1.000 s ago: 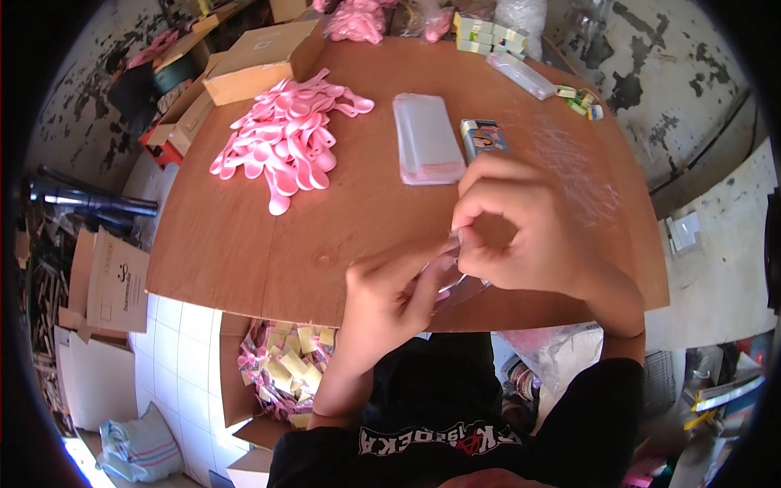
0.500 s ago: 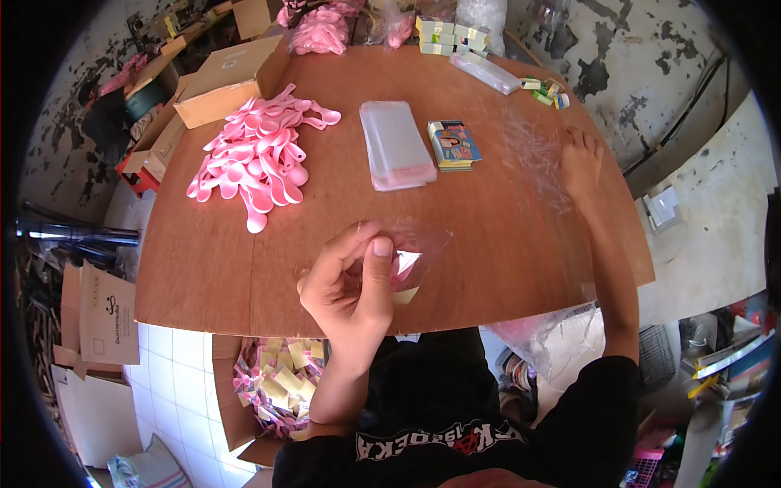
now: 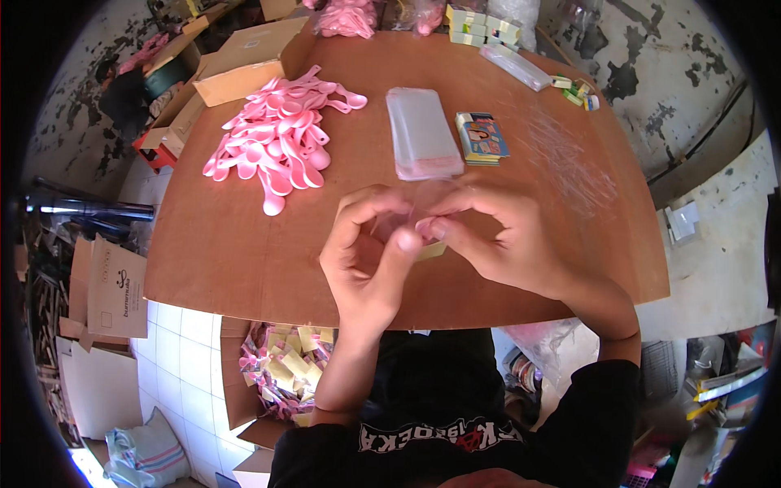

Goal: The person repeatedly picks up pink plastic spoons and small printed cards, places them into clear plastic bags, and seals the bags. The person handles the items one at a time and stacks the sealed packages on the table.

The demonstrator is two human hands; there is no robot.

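Both hands, the left hand (image 3: 370, 252) and right hand (image 3: 496, 240), are pinching one clear sleeve (image 3: 423, 213) at the frame's centre above the counter (image 3: 244, 252), while many pink spoons (image 3: 277, 146) are lying unpacked at upper left, so much packing is remaining.

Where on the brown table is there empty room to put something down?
The table is bare at its near left corner, between the pink spoon pile and the left hand. It is bare again on the right, past the small card stack and above the right hand. The far edge is crowded with boxes and packets, and the clear bag stack fills the middle.
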